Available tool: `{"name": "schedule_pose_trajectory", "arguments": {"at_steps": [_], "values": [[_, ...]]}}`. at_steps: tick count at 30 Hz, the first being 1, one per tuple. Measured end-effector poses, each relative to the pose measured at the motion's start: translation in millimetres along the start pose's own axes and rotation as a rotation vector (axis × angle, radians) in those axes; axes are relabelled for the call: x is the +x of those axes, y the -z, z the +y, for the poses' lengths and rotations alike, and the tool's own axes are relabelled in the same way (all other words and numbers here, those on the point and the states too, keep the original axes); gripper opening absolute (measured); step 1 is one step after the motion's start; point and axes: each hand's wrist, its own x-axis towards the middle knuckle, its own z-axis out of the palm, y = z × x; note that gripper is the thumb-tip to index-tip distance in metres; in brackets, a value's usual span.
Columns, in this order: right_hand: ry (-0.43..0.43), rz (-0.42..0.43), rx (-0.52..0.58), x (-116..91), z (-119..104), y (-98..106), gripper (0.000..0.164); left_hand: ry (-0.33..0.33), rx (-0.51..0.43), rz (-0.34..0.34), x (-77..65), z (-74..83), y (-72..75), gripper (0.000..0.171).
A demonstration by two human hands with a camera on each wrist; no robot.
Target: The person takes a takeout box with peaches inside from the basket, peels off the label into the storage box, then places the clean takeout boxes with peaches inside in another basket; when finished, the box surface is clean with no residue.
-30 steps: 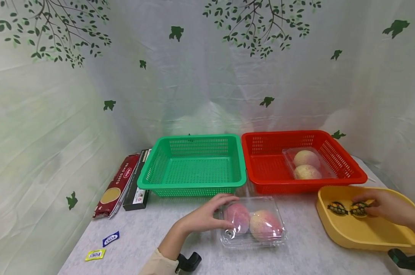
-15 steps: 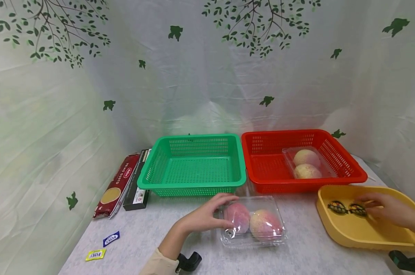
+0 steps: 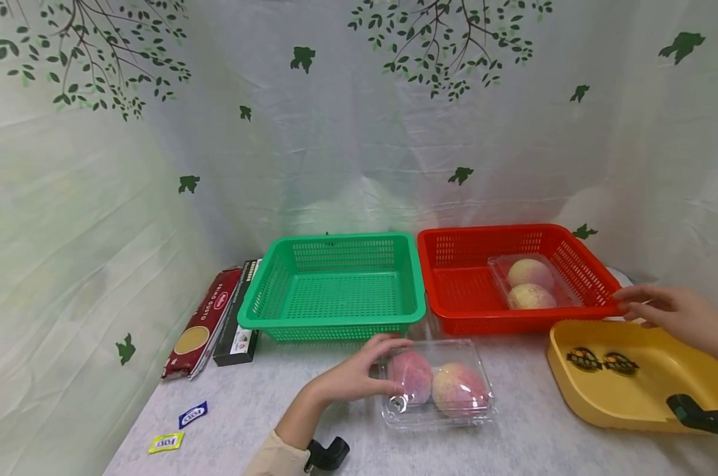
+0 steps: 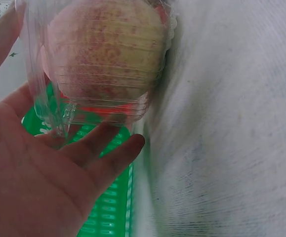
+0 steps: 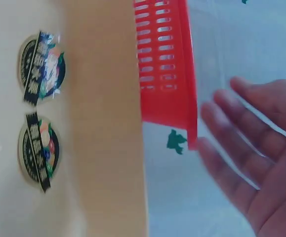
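A clear plastic clamshell box (image 3: 433, 416) with two pink-and-yellow peaches (image 3: 459, 389) inside rests on the table. My left hand (image 3: 356, 378) grips the box's left side, thumb toward the front and fingers at the back. In the left wrist view, a peach (image 4: 108, 49) shows through the ribbed plastic wall. My right hand (image 3: 677, 317) is by the near right corner of the red basket (image 3: 460, 317), above the yellow tray's (image 3: 650, 413) far edge. Its fingers (image 5: 241, 148) look loosely extended, with nothing visible in them. Two dark oval stickers (image 3: 584, 359) lie in the tray.
The red basket holds another clear box of peaches (image 3: 531, 284). Beside it stands a green basket (image 3: 332, 320). A dark red packet (image 3: 201, 317) and a black box (image 3: 231, 347) lie at the left. Blue (image 3: 192, 414) and yellow (image 3: 166, 442) sachets lie nearer.
My right hand has left the stickers in the yellow tray and moved up to the red basket's corner. My left hand and the box of peaches have stayed put.
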Motion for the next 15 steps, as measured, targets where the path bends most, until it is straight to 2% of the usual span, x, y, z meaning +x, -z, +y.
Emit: {"name": "schedule_pose_trajectory", "arguments": {"at_steps": [4,8,11,15], "values": [[-0.045,0.054,0.07,7,-2,-2,0.051,0.017,-0.021,-0.01,-0.1,-4.3,-1.1,0.071],[-0.054,0.072,0.154,17,3,-9,0.062,0.015,-0.12,-0.039,1.8,-8.8,-2.3,0.069],[-0.068,0.031,0.181,24,8,-12,0.073,0.003,-0.193,-0.062,3.3,-10.2,-2.4,0.069],[-0.074,-0.056,0.183,28,14,-14,0.086,-0.013,-0.219,-0.059,3.7,-11.1,-2.6,0.067]]}}
